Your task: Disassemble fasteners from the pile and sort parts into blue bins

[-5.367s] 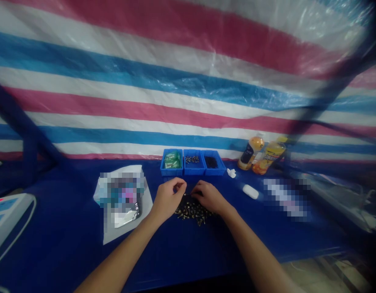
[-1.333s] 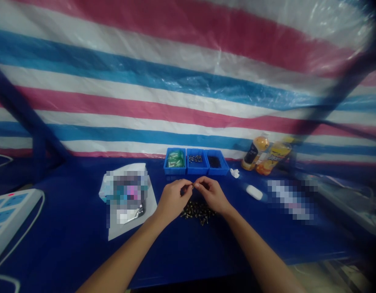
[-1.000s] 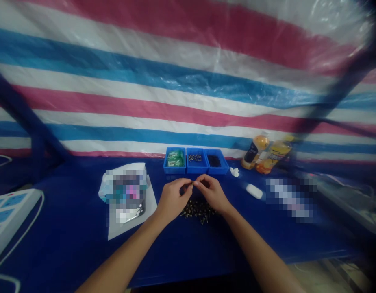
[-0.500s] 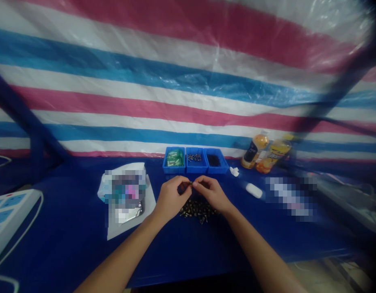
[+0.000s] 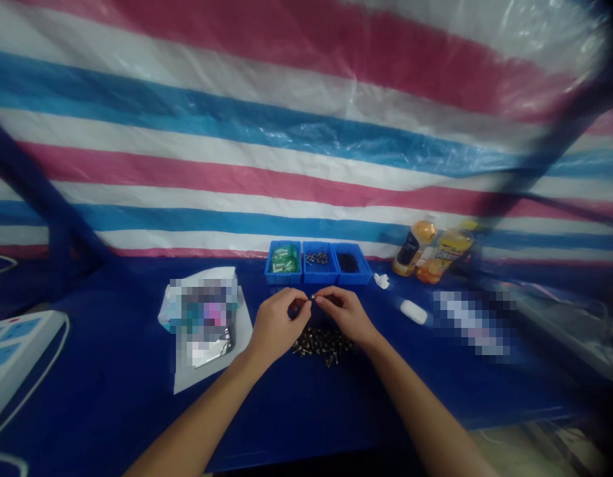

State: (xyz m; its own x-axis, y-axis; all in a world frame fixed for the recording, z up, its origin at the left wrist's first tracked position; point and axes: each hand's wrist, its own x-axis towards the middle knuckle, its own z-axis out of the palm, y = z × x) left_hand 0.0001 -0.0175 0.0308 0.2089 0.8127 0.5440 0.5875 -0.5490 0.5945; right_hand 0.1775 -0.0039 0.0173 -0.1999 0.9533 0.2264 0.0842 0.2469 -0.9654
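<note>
My left hand (image 5: 282, 320) and my right hand (image 5: 344, 313) face each other above the table, fingertips almost touching. Between the thumb and fingers of the right is a small shiny metal part (image 5: 313, 297), too small to name exactly. The left is closed in a pinch beside it, and what its fingertips hold is too small to make out. Just below the hands lies a pile of small brass-and-dark metal parts (image 5: 326, 346), some with thin shafts like screws. My left hand and wrist partly cover its left side.
Behind the hands stand three blue bins: one with green packets (image 5: 285, 260), one with small metal pieces (image 5: 317, 258), one with dark pieces (image 5: 348, 262). A plastic pouch (image 5: 199, 311) lies left, a power strip (image 5: 18, 351) farther left. Right are crumpled tissue (image 5: 382, 281), a white case (image 5: 413, 312) and two bottles (image 5: 414, 246).
The fingertips have drawn slightly apart, and the shiny metal part now shows more clearly by the right thumb. The hands stay in nearly the same place above the pile.
</note>
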